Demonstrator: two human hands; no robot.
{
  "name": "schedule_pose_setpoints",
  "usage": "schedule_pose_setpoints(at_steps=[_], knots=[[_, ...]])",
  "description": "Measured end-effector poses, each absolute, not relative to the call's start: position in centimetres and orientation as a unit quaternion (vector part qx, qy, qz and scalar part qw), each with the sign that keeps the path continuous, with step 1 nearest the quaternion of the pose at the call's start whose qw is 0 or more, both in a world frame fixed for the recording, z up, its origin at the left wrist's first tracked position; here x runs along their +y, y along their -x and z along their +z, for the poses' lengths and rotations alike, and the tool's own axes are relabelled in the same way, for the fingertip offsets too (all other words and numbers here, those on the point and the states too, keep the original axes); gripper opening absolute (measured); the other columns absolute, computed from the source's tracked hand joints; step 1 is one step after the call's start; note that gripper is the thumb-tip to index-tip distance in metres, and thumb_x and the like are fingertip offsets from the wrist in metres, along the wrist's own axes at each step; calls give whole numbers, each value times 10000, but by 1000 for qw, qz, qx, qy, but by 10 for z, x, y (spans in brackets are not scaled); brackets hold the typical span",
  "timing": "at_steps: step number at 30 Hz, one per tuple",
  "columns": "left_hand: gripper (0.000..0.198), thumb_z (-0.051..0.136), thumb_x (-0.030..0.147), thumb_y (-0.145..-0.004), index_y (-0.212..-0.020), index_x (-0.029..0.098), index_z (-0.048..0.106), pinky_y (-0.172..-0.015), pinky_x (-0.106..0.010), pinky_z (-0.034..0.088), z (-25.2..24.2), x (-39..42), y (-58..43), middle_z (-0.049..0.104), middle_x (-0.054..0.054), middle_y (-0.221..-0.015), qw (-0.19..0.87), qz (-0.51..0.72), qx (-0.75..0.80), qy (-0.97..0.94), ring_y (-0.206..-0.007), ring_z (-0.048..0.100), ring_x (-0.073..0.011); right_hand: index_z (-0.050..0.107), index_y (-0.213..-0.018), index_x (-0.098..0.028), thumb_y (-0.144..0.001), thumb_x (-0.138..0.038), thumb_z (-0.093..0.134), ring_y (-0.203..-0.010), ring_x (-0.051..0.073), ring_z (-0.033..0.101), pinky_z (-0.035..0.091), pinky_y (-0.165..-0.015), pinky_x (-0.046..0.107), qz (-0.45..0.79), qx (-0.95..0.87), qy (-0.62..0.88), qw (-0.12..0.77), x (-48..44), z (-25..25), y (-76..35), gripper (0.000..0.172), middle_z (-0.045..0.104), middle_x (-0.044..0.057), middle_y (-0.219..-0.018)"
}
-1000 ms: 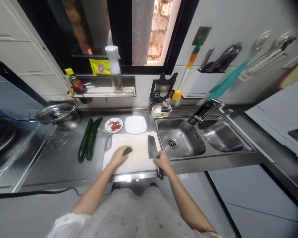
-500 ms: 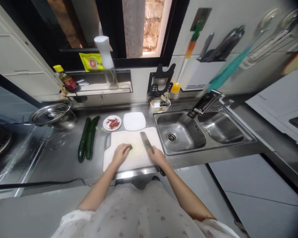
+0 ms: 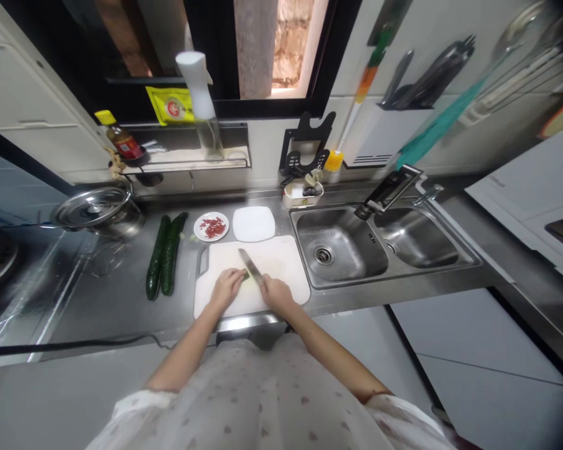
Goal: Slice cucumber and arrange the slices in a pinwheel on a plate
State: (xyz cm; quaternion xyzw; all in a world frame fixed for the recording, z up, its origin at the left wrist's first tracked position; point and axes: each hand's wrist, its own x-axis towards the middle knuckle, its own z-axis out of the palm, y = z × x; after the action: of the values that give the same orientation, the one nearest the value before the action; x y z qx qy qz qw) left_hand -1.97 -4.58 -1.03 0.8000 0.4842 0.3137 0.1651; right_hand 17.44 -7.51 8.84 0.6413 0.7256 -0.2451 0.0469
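My left hand (image 3: 228, 289) rests on the white cutting board (image 3: 284, 256), its fingers closed on a small dark green piece of cucumber (image 3: 246, 275), mostly hidden by the fingertips. In my right hand (image 3: 276, 295) is the handle of a kitchen knife (image 3: 250, 265). Its blade points away from me and to the left, close beside the cucumber piece; whether the two touch I cannot tell. Two whole cucumbers (image 3: 169, 259) lie side by side on the counter left of the board. Behind the board sit a plate (image 3: 197, 227) with chopped red bits and a white square plate (image 3: 254, 224).
A double steel sink (image 3: 347, 250) with a black faucet (image 3: 387, 192) adjoins the board on the right. At the left stands a lidded steel pot (image 3: 98, 215). A small caddy (image 3: 303, 195) sits by the wall. A black cable (image 3: 89, 342) runs along the front edge.
My right hand has moved left with the knife, bringing the blade from the right part of the board to beside the cucumber piece. My left hand stays in nearly the same place.
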Motion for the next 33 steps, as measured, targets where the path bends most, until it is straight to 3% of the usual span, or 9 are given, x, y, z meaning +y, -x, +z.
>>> schedule_pose_setpoints(at_steps=[13, 33], knots=[[298, 469, 225, -928, -1176, 243, 633, -828, -315, 473, -25, -49, 16, 635, -67, -1051, 74, 300, 515, -799, -918, 564, -180, 491, -1178, -163, -986, -256, 270, -918, 202, 651, 438, -750, 273, -213, 746, -629, 58, -74, 82, -164, 307, 691, 113, -942], [331, 478, 175, -899, -1182, 266, 624, -852, -318, 479, -30, -48, 17, 623, -61, -1066, 65, 303, 508, -803, -961, 568, -181, 508, -1155, -154, -984, -242, 254, -886, 211, 658, 456, -726, 280, -199, 753, -624, 57, -75, 80, -162, 318, 693, 113, -913]])
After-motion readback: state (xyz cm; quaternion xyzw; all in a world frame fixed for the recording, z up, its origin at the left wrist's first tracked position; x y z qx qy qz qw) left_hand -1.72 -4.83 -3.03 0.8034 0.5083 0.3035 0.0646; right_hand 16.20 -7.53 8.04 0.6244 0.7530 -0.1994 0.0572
